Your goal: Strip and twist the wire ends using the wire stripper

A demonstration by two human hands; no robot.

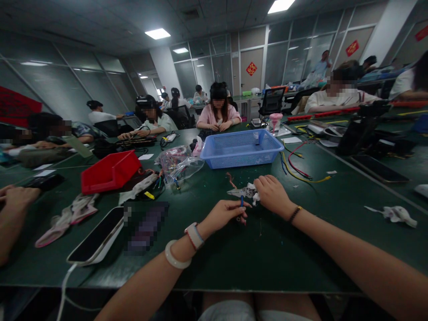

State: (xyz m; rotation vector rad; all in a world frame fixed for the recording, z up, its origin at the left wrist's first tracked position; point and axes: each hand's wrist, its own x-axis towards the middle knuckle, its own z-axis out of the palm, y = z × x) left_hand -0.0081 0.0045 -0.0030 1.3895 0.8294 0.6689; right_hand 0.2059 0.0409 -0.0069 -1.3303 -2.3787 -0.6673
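Note:
My left hand [228,213] pinches a short blue wire [242,201] between thumb and fingers, above the green table. Beside it, my right hand [272,192] is closed around the handles of pliers, which look like wire strippers [246,192]. Their pointed metal jaws face left, just behind the blue wire. White wrapping shows on the handles; the rest of them is hidden under my fingers. Whether the jaws touch the wire I cannot tell. A frayed bit of copper wire [230,180] lies just past the jaws.
A blue basket [240,161] stands ahead, with a clear bag of wires [177,162] and a red bin [110,171] to its left. Loose coloured cables [297,167] lie right. A phone [96,238] and gloves [68,218] are at left. Other people sit around the tables.

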